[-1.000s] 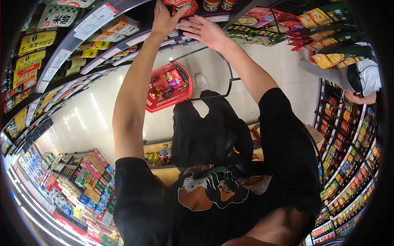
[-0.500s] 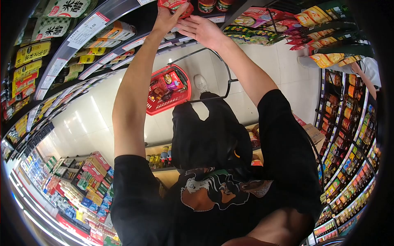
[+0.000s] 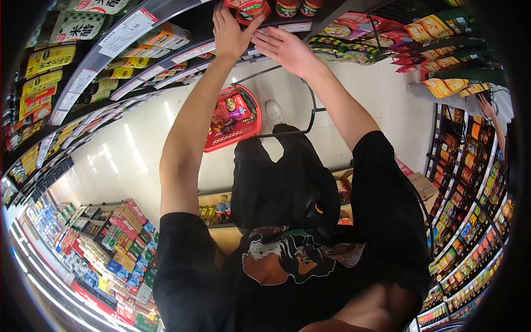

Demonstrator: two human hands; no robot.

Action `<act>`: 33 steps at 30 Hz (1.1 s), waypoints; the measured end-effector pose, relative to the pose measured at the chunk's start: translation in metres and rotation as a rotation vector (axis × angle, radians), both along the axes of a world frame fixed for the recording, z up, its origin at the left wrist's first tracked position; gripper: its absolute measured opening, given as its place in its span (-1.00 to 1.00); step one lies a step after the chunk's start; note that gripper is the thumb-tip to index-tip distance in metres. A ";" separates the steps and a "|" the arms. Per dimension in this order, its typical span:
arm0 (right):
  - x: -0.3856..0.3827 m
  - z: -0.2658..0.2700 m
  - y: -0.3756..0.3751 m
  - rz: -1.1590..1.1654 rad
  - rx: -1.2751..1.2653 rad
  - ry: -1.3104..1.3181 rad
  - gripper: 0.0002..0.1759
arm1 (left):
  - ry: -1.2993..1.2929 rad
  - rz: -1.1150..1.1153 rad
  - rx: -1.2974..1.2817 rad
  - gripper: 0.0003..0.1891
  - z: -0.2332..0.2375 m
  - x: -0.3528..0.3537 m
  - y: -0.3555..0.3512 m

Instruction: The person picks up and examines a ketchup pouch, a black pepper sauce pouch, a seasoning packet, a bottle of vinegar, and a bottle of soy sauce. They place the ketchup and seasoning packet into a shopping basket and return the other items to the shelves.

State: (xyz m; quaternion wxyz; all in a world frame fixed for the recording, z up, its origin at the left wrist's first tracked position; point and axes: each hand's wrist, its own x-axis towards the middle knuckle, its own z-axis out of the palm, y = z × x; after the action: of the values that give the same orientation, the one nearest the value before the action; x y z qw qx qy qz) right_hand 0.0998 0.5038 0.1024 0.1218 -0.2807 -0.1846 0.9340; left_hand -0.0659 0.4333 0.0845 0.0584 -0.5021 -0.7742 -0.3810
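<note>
My left hand (image 3: 232, 34) is raised at the top shelf, its fingers and thumb spread around the near side of a red package (image 3: 248, 10). The package sits between fingers and thumb, with its upper part cut off by the frame's edge. Just to the right, my right hand (image 3: 285, 50) is open with its fingers stretched toward the left thumb, below the shelf's edge, and holds nothing. Red-labelled jars (image 3: 288, 7) stand on the shelf right of the package.
A red basket (image 3: 255, 128) with packages inside is on the floor by a white shoe (image 3: 274, 112). Price tags line the shelf edge (image 3: 129, 32) at left. Bagged goods (image 3: 434, 27) hang at upper right. Another person's hand (image 3: 486, 106) shows at far right.
My left hand's fingers have come out from behind the red package and spread beside it. Both hands and the package appear slightly further right in view.
</note>
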 end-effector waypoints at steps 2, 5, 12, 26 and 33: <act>0.008 -0.008 -0.001 -0.033 -0.018 0.013 -0.57 | 0.016 0.030 0.002 -0.21 0.000 0.005 -0.005; 0.015 -0.011 -0.006 -0.101 -0.063 -0.016 -0.63 | -0.119 0.057 -0.028 -0.32 0.007 0.010 -0.004; 0.033 -0.011 -0.014 -0.101 -0.164 -0.020 -0.68 | -0.794 -0.017 0.020 -0.48 0.011 0.006 0.018; 0.045 0.003 -0.023 -0.079 -0.148 -0.026 -0.71 | -0.854 -0.088 0.020 -0.62 -0.003 -0.006 0.027; 0.059 0.003 -0.037 -0.027 -0.127 -0.037 -0.71 | -1.017 0.057 0.311 -0.61 0.003 0.037 -0.036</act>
State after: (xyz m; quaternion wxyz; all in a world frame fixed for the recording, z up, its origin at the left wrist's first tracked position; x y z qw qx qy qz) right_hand 0.1584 0.4667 0.1053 0.1129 -0.3078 -0.1231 0.9367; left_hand -0.0292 0.3977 0.0874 -0.2403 -0.2183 -0.6524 -0.6848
